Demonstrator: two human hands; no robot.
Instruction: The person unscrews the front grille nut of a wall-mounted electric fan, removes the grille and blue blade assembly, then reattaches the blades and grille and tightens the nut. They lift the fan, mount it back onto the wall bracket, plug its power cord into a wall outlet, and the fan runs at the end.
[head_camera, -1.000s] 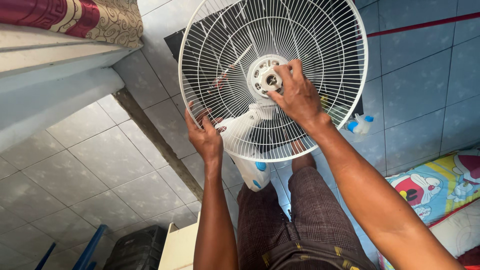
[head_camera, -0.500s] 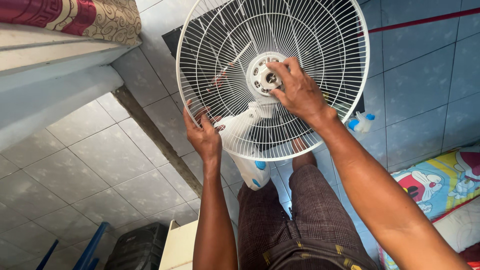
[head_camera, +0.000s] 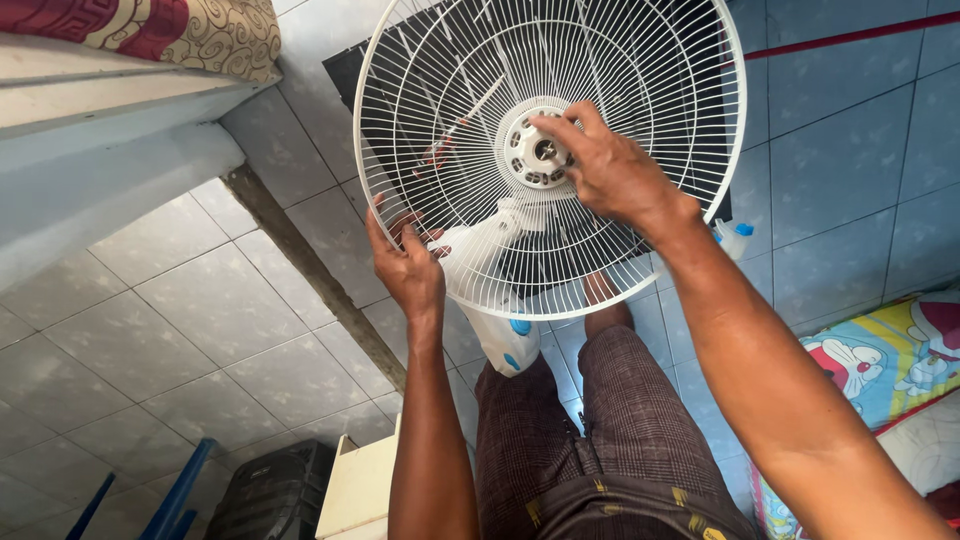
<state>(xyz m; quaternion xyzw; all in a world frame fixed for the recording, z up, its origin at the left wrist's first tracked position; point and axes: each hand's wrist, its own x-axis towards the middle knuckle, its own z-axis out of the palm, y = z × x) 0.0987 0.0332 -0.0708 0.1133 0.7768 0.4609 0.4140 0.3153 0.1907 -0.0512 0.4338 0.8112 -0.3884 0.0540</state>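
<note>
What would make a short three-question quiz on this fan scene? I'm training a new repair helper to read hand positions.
1. True or false: the left hand grips the lower left rim of the white fan guard.
2. The right hand has its fingers at: A) the guard's top edge, B) the round hub at the guard's middle, C) the fan's base.
3. What lies at the lower right, on the tiled floor?

Key: 1 true. 2 B. 3 A colourful cartoon-print mat.
</note>
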